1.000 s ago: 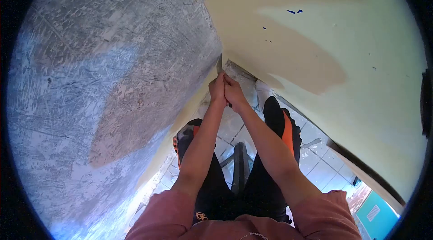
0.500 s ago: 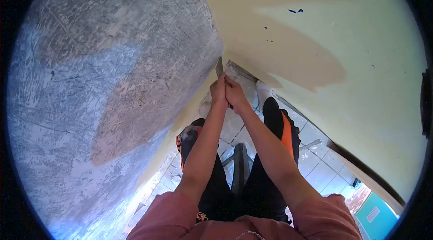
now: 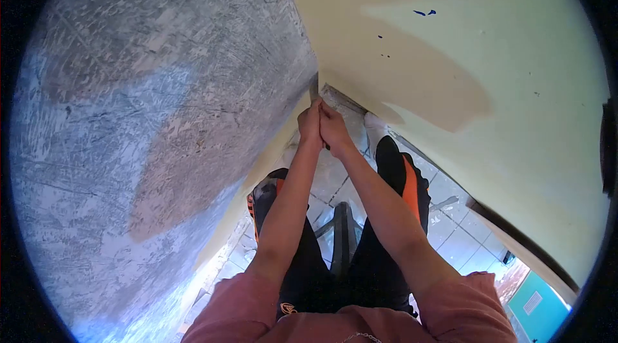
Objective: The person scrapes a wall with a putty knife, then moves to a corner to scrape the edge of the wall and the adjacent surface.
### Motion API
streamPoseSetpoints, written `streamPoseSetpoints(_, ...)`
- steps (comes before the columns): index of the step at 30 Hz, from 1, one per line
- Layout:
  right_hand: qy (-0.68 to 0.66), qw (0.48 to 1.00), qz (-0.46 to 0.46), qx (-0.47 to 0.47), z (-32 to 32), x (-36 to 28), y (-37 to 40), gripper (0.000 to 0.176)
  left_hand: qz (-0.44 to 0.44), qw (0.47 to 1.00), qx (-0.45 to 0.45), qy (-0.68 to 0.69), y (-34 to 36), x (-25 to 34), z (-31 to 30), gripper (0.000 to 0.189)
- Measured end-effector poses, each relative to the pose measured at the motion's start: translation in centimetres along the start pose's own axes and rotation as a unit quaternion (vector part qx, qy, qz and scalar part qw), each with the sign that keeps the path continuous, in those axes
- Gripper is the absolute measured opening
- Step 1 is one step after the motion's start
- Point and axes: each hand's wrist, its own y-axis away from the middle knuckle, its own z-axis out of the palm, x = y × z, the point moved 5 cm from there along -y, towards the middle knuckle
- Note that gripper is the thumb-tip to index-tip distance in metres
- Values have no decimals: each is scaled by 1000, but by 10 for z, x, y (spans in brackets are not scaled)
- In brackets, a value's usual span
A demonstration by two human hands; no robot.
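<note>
Both of my hands are wrapped round the handle of a scraper, pressed close against each other. My left hand is on the side by the grey wall, and my right hand closes in from the other side. The narrow metal blade sticks out beyond my fingers, at the edge of the scraped grey wall where it meets the cream wall. Most of the handle is hidden in my grip; a dark end shows below the hands.
White tiles with pale smears lie below. My legs straddle a dark stool or bench-like support. The two walls close in to a corner ahead. A turquoise panel with a white label is at lower right.
My two hands and the scraper have shifted slightly forward along the corner, so its blade reaches a little higher in view. The grip is the same.
</note>
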Motion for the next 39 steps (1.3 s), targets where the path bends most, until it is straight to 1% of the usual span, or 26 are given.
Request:
streamPoseSetpoints(2, 0, 1000, -18, 5, 1, -4, -2, 39, 9, 999, -1, 32, -5, -1, 3, 30)
streamPoseSetpoints(4, 2, 999, -30, 13, -2, -8, 4, 39, 12, 998, -1, 64, 5, 3, 8, 29)
streamPoseSetpoints(6, 1, 1000, -23, 4, -2, -11, 11, 39, -25, 998, -2, 65, 15, 4, 9, 29)
streamPoseSetpoints(7, 1, 1000, -21, 4, -2, -16, 11, 39, -25, 998, -1, 65, 13, 4, 9, 29)
streamPoseSetpoints(9, 14, 1000, -11, -1, -2, -22, 14, 38, -8, 995, -42, 90, 11, 3, 11, 30)
streamPoseSetpoints(10, 14, 1000, -10, 0, -4, -15, 12, 38, -10, 995, -42, 90, 9, 0, 11, 30)
streamPoseSetpoints(11, 67, 996, -49, 9, -6, -9, 5, 38, -15, 995, -34, 94, 5, -1, 11, 31)
streamPoseSetpoints(12, 120, 989, -86, 18, -5, -17, 8, 38, -21, 995, -24, 99, 7, -1, 12, 32)
streamPoseSetpoints(13, 122, 988, -88, 16, -6, -21, 13, 38, -20, 994, -24, 101, 10, -2, 12, 32)
streamPoseSetpoints(15, 58, 998, -38, 6, -8, -27, 20, 38, -19, 996, -17, 90, 12, -2, 15, 26)
streamPoseSetpoints(16, 58, 998, -40, 5, -7, -30, 16, 38, -16, 996, -17, 90, 9, 1, 15, 26)
streamPoseSetpoints(18, 74, 996, -38, 12, -7, -26, 16, 38, -9, 993, -72, 94, 8, 0, 14, 26)
streamPoseSetpoints(19, 71, 997, -37, 12, -5, -19, 14, 38, -10, 993, -71, 91, 7, 1, 12, 26)
streamPoseSetpoints(21, 105, 990, -77, 48, -3, -17, 6, 38, -34, 995, -51, 83, 2, 1, 13, 38)
streamPoseSetpoints(22, 106, 990, -77, 46, -5, -15, 8, 38, -34, 995, -50, 84, 4, -2, 12, 38)
streamPoseSetpoints(23, 97, 993, -57, 42, -8, -13, 10, 39, -25, 993, -55, 98, 6, -6, 12, 36)
streamPoseSetpoints(24, 87, 995, -40, 38, -9, -16, 8, 39, -15, 992, -62, 110, 7, -1, 16, 35)
streamPoseSetpoints(25, 86, 995, -43, 38, -8, -21, 5, 39, -12, 992, -64, 110, 5, 4, 20, 35)
streamPoseSetpoints(28, 114, 993, -23, 38, -5, -7, 5, 39, -37, 990, -64, 118, 3, -5, 11, 32)
streamPoseSetpoints(30, 155, 981, -91, 75, -4, -8, -4, 40, -41, 985, -95, 136, -8, -3, 14, 31)
streamPoseSetpoints(31, 156, 981, -90, 75, -6, -7, 0, 40, -42, 985, -94, 137, -5, -7, 14, 31)
streamPoseSetpoints(33, 96, 992, -52, 59, -8, -12, 3, 39, -56, 989, -68, 122, 3, -6, 16, 31)
streamPoseSetpoints(35, 88, 993, -55, 46, -6, -19, 1, 39, -39, 988, -71, 130, 8, 4, 20, 31)
streamPoseSetpoints(37, 81, 995, -48, 36, -4, -8, 2, 39, -31, 988, -69, 135, 7, -1, 13, 30)
streamPoseSetpoints(38, 113, 991, -53, 54, -3, -5, -6, 39, -41, 989, -74, 124, -5, -2, 10, 30)
streamPoseSetpoints(39, 147, 985, -56, 71, -4, -6, -5, 39, -53, 989, -76, 115, -3, 1, 13, 29)
